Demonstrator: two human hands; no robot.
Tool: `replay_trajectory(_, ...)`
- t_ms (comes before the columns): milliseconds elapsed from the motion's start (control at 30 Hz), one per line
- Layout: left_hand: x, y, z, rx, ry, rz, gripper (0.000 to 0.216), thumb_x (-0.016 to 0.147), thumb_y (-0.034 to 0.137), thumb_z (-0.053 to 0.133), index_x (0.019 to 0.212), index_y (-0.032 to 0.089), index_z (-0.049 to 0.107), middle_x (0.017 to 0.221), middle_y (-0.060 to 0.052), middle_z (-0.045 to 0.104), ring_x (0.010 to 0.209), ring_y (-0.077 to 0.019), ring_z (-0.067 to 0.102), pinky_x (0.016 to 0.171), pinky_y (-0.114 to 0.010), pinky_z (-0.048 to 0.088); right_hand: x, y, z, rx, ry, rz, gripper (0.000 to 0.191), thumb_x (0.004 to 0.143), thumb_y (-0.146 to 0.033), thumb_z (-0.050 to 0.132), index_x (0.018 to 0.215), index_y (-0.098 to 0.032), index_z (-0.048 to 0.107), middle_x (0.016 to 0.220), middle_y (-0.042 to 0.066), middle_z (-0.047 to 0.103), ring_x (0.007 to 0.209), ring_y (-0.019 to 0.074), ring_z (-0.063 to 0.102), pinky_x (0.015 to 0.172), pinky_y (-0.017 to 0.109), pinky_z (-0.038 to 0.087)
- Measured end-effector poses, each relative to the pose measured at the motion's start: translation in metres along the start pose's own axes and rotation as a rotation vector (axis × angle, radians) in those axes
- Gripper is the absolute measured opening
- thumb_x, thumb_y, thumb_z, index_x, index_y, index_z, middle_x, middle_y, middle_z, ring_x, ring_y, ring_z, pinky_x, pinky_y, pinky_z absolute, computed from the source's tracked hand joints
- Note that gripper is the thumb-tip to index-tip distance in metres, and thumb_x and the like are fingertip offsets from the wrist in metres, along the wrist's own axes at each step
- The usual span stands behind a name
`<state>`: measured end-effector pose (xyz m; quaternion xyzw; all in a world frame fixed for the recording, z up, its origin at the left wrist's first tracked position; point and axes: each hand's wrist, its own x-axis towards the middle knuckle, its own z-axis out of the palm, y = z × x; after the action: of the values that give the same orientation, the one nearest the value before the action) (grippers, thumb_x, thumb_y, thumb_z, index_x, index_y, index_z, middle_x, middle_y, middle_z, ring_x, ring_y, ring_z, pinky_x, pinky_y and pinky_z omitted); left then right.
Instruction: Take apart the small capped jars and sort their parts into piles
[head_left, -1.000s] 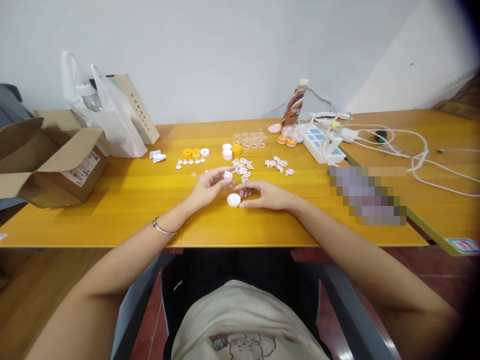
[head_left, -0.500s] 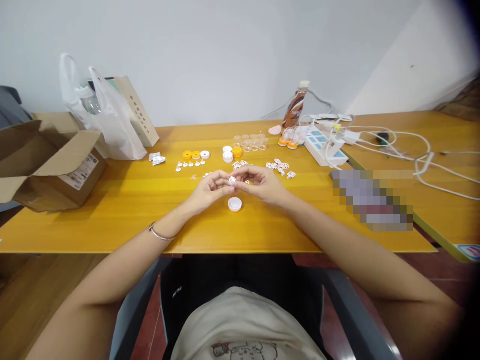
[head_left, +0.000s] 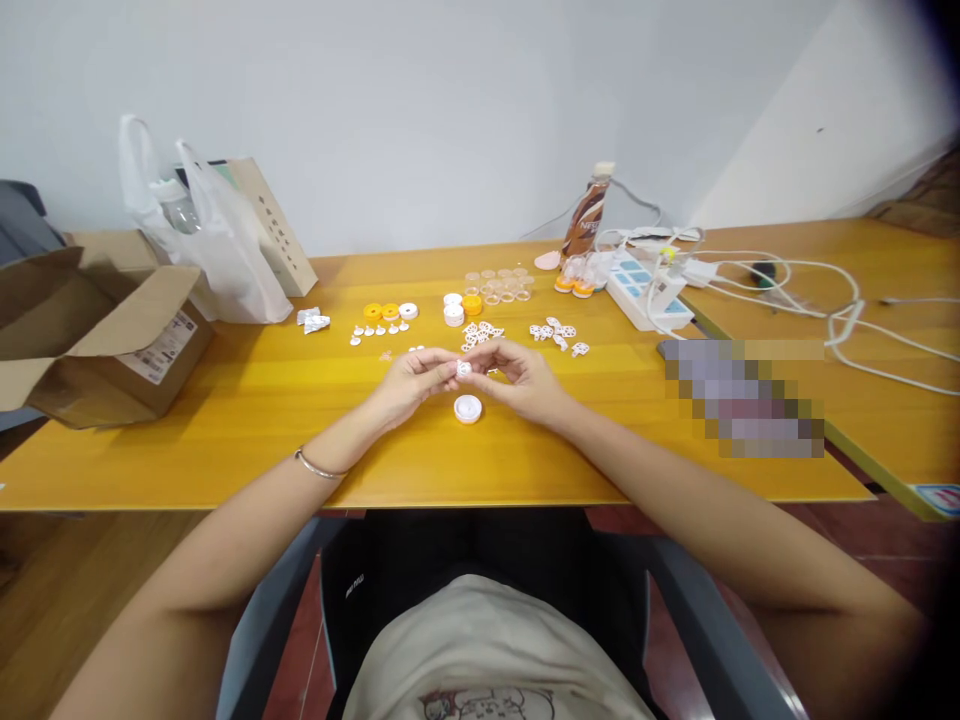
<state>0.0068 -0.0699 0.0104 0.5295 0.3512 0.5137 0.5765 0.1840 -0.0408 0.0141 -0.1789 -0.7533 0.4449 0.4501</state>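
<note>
Between the fingertips of both hands is a small white plastic part (head_left: 464,369); its exact kind is too small to make out. My left hand (head_left: 415,383) pinches it from the left, with the fingers curled. My right hand (head_left: 523,380) grips it from the right between thumb and fingers. Just below them on the table lies a round white case (head_left: 467,408). Behind the hands are several white cut-out pieces (head_left: 480,334), with another group of similar pieces (head_left: 559,333) to the right. Small white stemmed discs (head_left: 381,330) stand in a row at the left.
Yellow and white rings (head_left: 391,311), stacked round cases (head_left: 453,310) and clear rings (head_left: 499,287) sit farther back on the table (head_left: 300,460). A cardboard box (head_left: 142,370) stands left; a bottle (head_left: 588,215), a power strip (head_left: 646,290) and white cables (head_left: 840,330) are right.
The white part has turned slightly between my fingertips and sits a little lower. Both hands stay together above the round case; the whole view has shifted slightly.
</note>
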Motion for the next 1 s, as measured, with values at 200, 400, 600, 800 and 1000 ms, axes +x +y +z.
replay_trajectory(200, 0.0010, -0.0023, 0.0021, 0.138, 0.074, 0.086, 0.020, 0.066, 0.027, 0.072, 0.080, 0.013, 0.069, 0.068, -0.002, 0.068, 0.059, -0.0080, 0.059, 0.058, -0.020, 0.046, 0.0002, 0.0051, -0.0016, 0.001, 0.080, 0.103, 0.015, 0.074, -0.031, 0.062, 0.076, -0.017, 0.061, 0.073, 0.001, 0.064, 0.067, 0.0112, 0.059, 0.068, 0.026, 0.048)
replay_trajectory(400, 0.0003, -0.0017, 0.0034, 0.200, 0.122, 0.097, 0.023, 0.065, 0.029, 0.072, 0.077, 0.011, 0.066, 0.065, -0.003, 0.067, 0.057, -0.0098, 0.060, 0.057, -0.022, 0.047, 0.0000, 0.0054, -0.0015, -0.007, 0.102, 0.139, 0.015, 0.070, -0.030, 0.063, 0.074, -0.015, 0.064, 0.071, 0.002, 0.066, 0.064, 0.0117, 0.059, 0.065, 0.026, 0.048)
replay_trajectory(600, 0.0008, -0.0062, 0.0013, 0.154, 0.102, 0.074, 0.023, 0.065, 0.031, 0.072, 0.076, 0.011, 0.064, 0.065, -0.003, 0.067, 0.057, -0.0094, 0.060, 0.058, -0.022, 0.046, 0.0005, 0.0090, 0.0005, 0.031, 0.138, 0.179, 0.014, 0.068, -0.030, 0.064, 0.067, -0.016, 0.064, 0.067, 0.001, 0.066, 0.060, 0.0122, 0.060, 0.062, 0.027, 0.049)
replay_trajectory(800, 0.0003, -0.0035, -0.0008, 0.008, 0.058, -0.075, 0.022, 0.066, 0.029, 0.072, 0.078, 0.011, 0.064, 0.069, -0.003, 0.067, 0.060, -0.0074, 0.060, 0.060, -0.018, 0.046, 0.0011, 0.0089, 0.0019, 0.092, 0.120, 0.172, 0.016, 0.070, -0.029, 0.063, 0.080, -0.017, 0.062, 0.072, 0.001, 0.066, 0.066, 0.0119, 0.062, 0.069, 0.027, 0.050)
replay_trajectory(1000, 0.0004, -0.0009, 0.0002, 0.009, 0.000, -0.119, 0.022, 0.069, 0.031, 0.069, 0.078, 0.011, 0.064, 0.070, -0.003, 0.066, 0.061, -0.0071, 0.060, 0.062, -0.018, 0.046, 0.0009, 0.0096, 0.0025, 0.028, 0.097, 0.102, 0.026, 0.066, -0.027, 0.068, 0.089, -0.019, 0.058, 0.076, 0.000, 0.063, 0.069, 0.0111, 0.060, 0.074, 0.028, 0.049)
